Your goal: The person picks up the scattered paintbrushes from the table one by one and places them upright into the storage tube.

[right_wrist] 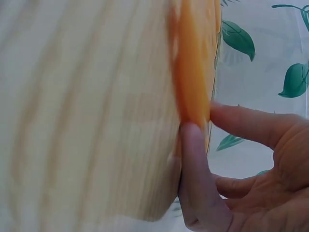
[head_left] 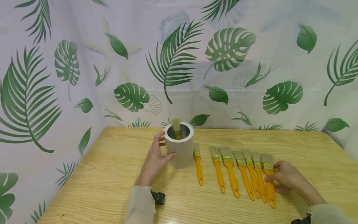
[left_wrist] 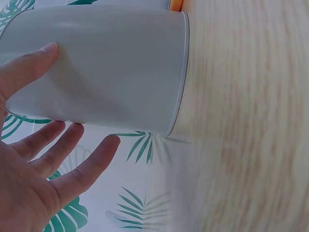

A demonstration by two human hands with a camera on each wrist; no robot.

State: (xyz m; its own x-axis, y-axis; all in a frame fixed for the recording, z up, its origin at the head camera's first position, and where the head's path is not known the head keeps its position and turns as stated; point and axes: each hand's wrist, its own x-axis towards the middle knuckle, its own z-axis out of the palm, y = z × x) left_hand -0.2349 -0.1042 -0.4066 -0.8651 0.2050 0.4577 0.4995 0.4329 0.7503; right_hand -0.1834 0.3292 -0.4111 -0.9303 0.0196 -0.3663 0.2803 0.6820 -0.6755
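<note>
My left hand [head_left: 156,158] holds the side of a light grey metal can [head_left: 181,155], thumb on its front and fingers along its left. The left wrist view also shows the thumb laid on the can wall [left_wrist: 120,67]. A paintbrush [head_left: 176,126] stands in the can, bristles up above the rim, its handle hidden inside. At the right end of a row of brushes, my right hand [head_left: 288,175] pinches the orange handle of the outermost paintbrush [head_left: 270,193]. That handle [right_wrist: 190,72], blurred, lies between thumb and finger in the right wrist view.
Left of the held brush, several more paintbrushes [head_left: 230,175] lie side by side, bristles away from me. One narrow paintbrush [head_left: 199,169] lies apart, close to the can's right side. A leaf-print curtain [head_left: 184,68] hangs behind the wooden table [head_left: 100,174].
</note>
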